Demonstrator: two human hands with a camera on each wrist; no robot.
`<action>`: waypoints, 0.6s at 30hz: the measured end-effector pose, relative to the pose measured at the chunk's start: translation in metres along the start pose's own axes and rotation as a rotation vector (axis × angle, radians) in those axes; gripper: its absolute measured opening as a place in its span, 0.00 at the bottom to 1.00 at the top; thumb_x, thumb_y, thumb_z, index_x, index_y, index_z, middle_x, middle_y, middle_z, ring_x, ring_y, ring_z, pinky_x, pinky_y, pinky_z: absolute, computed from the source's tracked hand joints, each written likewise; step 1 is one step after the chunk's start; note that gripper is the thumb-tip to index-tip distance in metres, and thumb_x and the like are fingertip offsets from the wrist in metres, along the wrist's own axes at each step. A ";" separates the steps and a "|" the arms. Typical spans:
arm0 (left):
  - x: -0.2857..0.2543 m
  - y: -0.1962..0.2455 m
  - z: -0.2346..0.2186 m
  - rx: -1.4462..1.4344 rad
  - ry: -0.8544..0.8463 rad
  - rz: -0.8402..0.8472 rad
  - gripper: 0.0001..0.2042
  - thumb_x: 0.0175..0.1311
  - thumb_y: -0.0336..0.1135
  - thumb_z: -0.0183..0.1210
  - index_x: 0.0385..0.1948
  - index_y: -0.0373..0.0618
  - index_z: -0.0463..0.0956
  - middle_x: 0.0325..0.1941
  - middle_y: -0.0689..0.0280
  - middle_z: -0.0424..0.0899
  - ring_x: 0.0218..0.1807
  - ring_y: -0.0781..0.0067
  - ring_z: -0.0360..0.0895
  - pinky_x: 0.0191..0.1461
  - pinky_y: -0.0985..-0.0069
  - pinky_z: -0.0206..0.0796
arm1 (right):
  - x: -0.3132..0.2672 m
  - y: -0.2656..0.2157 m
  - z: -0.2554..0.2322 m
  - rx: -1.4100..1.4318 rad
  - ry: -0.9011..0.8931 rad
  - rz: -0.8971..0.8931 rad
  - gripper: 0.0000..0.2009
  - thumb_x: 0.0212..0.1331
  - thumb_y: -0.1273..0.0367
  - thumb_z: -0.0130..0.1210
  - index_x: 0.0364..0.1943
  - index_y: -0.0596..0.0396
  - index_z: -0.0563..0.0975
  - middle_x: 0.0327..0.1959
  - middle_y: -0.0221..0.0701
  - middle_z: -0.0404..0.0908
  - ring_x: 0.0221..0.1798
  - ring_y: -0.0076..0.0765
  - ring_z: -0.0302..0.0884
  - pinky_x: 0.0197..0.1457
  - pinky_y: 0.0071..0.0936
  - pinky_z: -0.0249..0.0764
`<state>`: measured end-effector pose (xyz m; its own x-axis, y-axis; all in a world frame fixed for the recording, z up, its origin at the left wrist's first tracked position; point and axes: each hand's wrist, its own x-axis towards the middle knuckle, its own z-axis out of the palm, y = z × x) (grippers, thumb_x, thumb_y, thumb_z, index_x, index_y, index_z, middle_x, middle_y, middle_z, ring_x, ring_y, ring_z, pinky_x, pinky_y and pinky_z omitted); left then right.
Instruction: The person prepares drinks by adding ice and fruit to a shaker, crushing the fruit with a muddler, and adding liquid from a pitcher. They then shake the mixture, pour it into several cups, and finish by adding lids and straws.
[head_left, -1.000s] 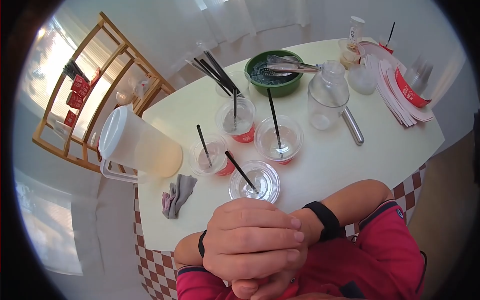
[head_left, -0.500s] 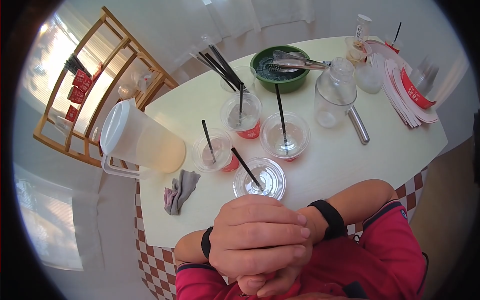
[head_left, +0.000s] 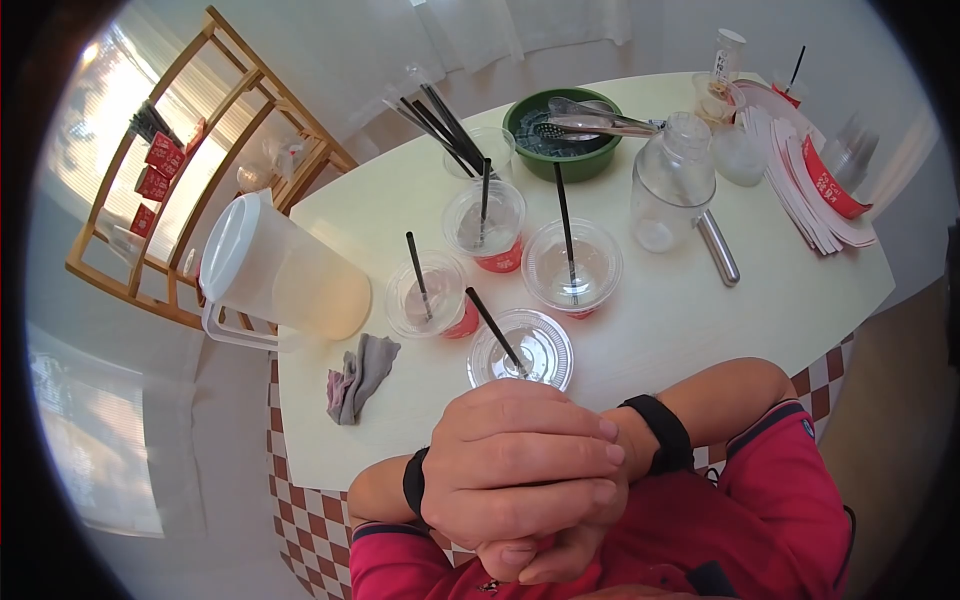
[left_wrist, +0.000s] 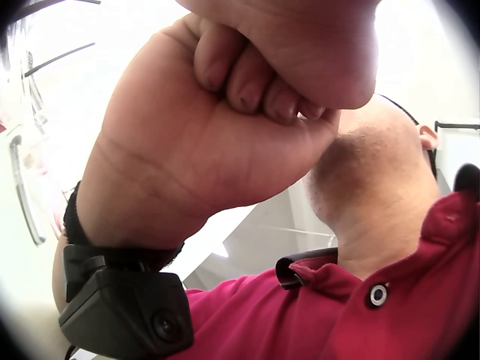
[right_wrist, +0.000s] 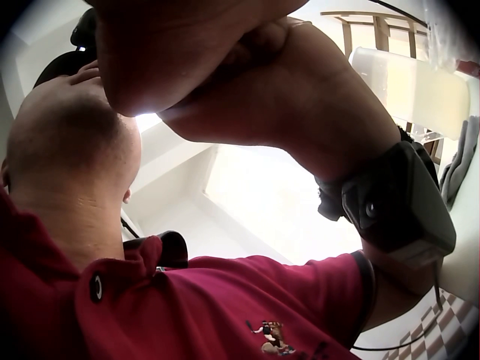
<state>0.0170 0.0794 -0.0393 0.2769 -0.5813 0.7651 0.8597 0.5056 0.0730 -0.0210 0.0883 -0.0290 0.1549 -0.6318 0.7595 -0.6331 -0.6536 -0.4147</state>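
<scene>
In the head view, my left hand [head_left: 520,460] lies over my right hand [head_left: 565,560], its fingers wrapped across the back of it. Most of the right hand is hidden underneath. From below, the left wrist view has the right hand [left_wrist: 180,142] with several fingertips [left_wrist: 247,94] curled in against a palm. Both hands are held in front of the chest, nearest to a clear lidded cup [head_left: 545,345] with a black straw [head_left: 495,325]. Behind it stand three more cups with lids, straws and red bands: left [head_left: 405,300], back [head_left: 470,220] and right [head_left: 590,265].
A pitcher [head_left: 300,285] of pale liquid stands at the left, beside a grey cloth [head_left: 365,375]. Toward the back are a holder of straws [head_left: 495,145], a green bowl [head_left: 560,165] with utensils, a clear bottle [head_left: 665,205] and a metal cylinder [head_left: 718,250]. Paper sleeves [head_left: 785,190] lie at the right.
My hands stay clasped, the left over the right. The head view has shifted slightly, so the table things appear a little further right; nothing on the table has moved.
</scene>
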 end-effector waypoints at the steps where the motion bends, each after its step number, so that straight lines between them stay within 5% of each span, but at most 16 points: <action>1: 0.000 0.000 0.000 -0.001 -0.002 0.000 0.15 0.54 0.41 0.57 0.16 0.39 0.81 0.15 0.59 0.79 0.17 0.64 0.78 0.18 0.77 0.69 | 0.001 0.000 0.000 -0.001 -0.002 -0.001 0.19 0.60 0.53 0.65 0.25 0.55 0.80 0.21 0.27 0.77 0.22 0.29 0.73 0.23 0.25 0.65; 18: 0.003 -0.001 -0.010 -0.005 -0.119 -0.034 0.14 0.54 0.40 0.57 0.19 0.38 0.81 0.18 0.57 0.80 0.19 0.63 0.79 0.21 0.75 0.70 | -0.001 0.001 -0.001 -0.006 -0.004 0.017 0.21 0.60 0.51 0.64 0.25 0.56 0.80 0.21 0.27 0.76 0.22 0.28 0.72 0.24 0.25 0.63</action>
<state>0.0217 0.0706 -0.0435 0.1954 -0.5182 0.8326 0.8699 0.4836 0.0969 -0.0224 0.0884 -0.0300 0.1467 -0.6445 0.7504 -0.6401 -0.6402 -0.4247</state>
